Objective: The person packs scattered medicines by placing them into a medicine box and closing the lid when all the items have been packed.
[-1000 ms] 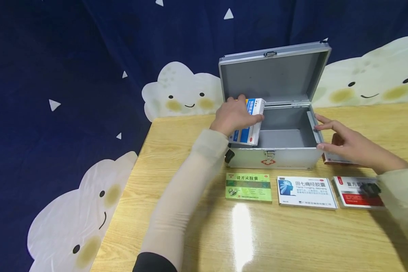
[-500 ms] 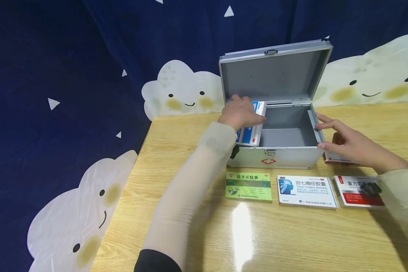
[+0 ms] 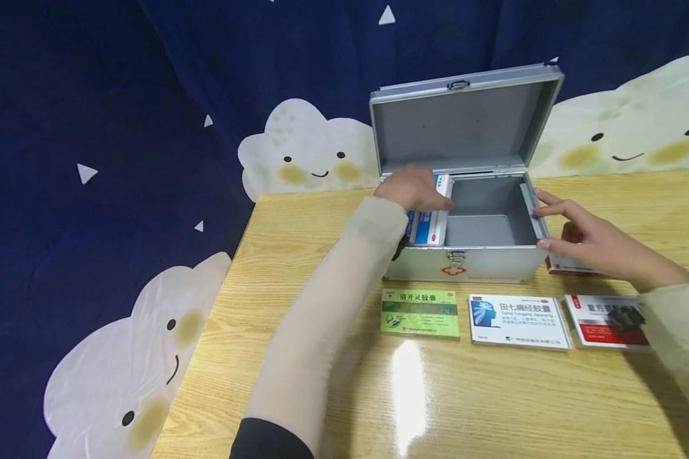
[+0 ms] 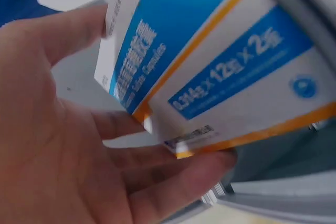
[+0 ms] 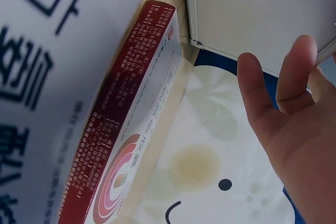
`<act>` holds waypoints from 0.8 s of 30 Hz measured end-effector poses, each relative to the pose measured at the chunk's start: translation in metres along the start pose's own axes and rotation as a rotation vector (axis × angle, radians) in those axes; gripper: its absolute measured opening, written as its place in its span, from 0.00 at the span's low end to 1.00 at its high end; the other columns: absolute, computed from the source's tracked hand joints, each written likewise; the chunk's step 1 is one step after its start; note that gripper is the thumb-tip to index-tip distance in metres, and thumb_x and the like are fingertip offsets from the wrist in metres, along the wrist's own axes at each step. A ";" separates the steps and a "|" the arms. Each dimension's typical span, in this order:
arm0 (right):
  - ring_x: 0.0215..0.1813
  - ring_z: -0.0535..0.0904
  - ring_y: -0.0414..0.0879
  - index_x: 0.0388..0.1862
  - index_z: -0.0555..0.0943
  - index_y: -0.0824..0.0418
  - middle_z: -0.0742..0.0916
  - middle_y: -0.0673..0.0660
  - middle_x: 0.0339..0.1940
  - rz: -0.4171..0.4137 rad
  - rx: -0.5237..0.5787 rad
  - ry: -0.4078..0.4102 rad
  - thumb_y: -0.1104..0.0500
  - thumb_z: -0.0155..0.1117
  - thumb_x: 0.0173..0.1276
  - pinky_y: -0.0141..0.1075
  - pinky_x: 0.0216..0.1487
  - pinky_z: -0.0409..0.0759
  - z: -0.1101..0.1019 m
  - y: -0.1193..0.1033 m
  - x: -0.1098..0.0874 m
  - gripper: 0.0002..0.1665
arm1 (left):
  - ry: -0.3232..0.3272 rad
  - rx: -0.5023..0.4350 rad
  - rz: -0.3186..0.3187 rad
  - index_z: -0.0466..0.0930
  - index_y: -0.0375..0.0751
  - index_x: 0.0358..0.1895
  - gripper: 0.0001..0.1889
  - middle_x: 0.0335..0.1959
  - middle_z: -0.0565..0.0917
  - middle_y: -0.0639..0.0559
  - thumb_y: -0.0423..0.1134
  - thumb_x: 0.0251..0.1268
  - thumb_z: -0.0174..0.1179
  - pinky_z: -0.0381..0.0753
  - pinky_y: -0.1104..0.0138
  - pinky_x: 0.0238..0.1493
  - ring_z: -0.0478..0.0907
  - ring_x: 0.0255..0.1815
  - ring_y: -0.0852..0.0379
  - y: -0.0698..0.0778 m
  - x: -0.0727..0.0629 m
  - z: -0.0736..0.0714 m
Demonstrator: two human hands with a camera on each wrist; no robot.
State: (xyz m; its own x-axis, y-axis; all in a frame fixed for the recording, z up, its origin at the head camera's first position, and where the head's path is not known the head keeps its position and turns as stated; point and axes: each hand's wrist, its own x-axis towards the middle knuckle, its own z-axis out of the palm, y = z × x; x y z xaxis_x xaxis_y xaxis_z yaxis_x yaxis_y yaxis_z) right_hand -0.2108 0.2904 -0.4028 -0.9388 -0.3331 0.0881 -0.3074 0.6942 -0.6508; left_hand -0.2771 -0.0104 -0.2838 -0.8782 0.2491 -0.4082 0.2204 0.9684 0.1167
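Observation:
My left hand (image 3: pixel 414 189) grips a blue-and-white medicine box (image 3: pixel 427 226) with orange edges, held at the left end of an open silver first-aid case (image 3: pixel 476 264). In the left wrist view the thumb lies on one side of that medicine box (image 4: pixel 226 72) and the fingers on the other. My right hand (image 3: pixel 588 239) touches the right wall of the case with its fingertips and thumb, the fingers slightly bent and holding nothing. Below it, a white-and-dark-red medicine box (image 5: pixel 128 114) lies on the table beside the case, partly hidden in the head view.
In front of the case lie a green medicine box (image 3: pixel 419 313), a white-and-blue one (image 3: pixel 518 322) and a white-and-red one (image 3: pixel 605 322) partly covered by the right wrist camera. The case lid (image 3: pixel 465 124) stands raised. A dark blue curtain (image 3: pixel 120 95) hangs behind the wooden table (image 3: pixel 298 255).
My left hand has moved slightly right and lower with the blue-and-white medicine box, which now sits further inside the case's left end. My right hand stays on the case's right wall.

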 end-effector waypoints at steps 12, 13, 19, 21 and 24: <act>0.29 0.66 0.40 0.68 0.68 0.55 0.55 0.29 0.79 -0.006 0.014 0.012 0.60 0.67 0.67 0.30 0.30 0.65 0.001 0.004 0.001 0.32 | -0.093 0.178 -0.110 0.74 0.56 0.67 0.33 0.77 0.62 0.53 0.70 0.66 0.49 0.66 0.66 0.74 0.61 0.74 0.59 0.007 0.007 -0.001; 0.30 0.66 0.40 0.69 0.68 0.55 0.55 0.29 0.79 -0.001 0.012 0.010 0.60 0.67 0.67 0.30 0.30 0.65 0.000 0.003 0.001 0.32 | -0.094 0.173 -0.111 0.74 0.56 0.66 0.32 0.74 0.66 0.55 0.70 0.66 0.50 0.67 0.66 0.73 0.62 0.73 0.59 0.007 0.006 0.000; 0.32 0.66 0.40 0.70 0.67 0.54 0.53 0.26 0.79 0.028 0.007 -0.010 0.56 0.66 0.68 0.30 0.32 0.66 -0.001 0.000 0.000 0.33 | -0.113 0.079 -0.140 0.73 0.55 0.66 0.33 0.59 0.77 0.57 0.68 0.64 0.54 0.77 0.67 0.59 0.74 0.56 0.61 0.006 0.005 0.000; 0.33 0.66 0.40 0.70 0.67 0.54 0.53 0.25 0.78 0.039 0.008 -0.016 0.56 0.66 0.69 0.29 0.32 0.66 -0.001 -0.001 0.000 0.33 | -0.136 0.065 -0.166 0.72 0.56 0.67 0.33 0.59 0.78 0.57 0.69 0.63 0.54 0.77 0.67 0.59 0.75 0.55 0.62 0.005 0.004 0.000; 0.33 0.66 0.40 0.70 0.67 0.53 0.53 0.27 0.79 0.043 0.015 -0.020 0.56 0.66 0.69 0.30 0.32 0.66 0.001 -0.001 0.000 0.33 | -0.163 0.058 -0.209 0.71 0.57 0.68 0.34 0.59 0.79 0.59 0.69 0.63 0.54 0.76 0.68 0.61 0.75 0.55 0.63 0.005 0.005 -0.002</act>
State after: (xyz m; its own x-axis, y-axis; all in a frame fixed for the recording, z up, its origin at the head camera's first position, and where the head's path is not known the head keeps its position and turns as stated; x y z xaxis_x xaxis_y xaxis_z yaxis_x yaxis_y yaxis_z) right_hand -0.2103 0.2893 -0.4027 -0.9478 -0.3158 0.0449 -0.2643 0.6990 -0.6645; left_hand -0.2811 -0.0049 -0.2829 -0.8281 0.0379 -0.5593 0.0697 0.9969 -0.0355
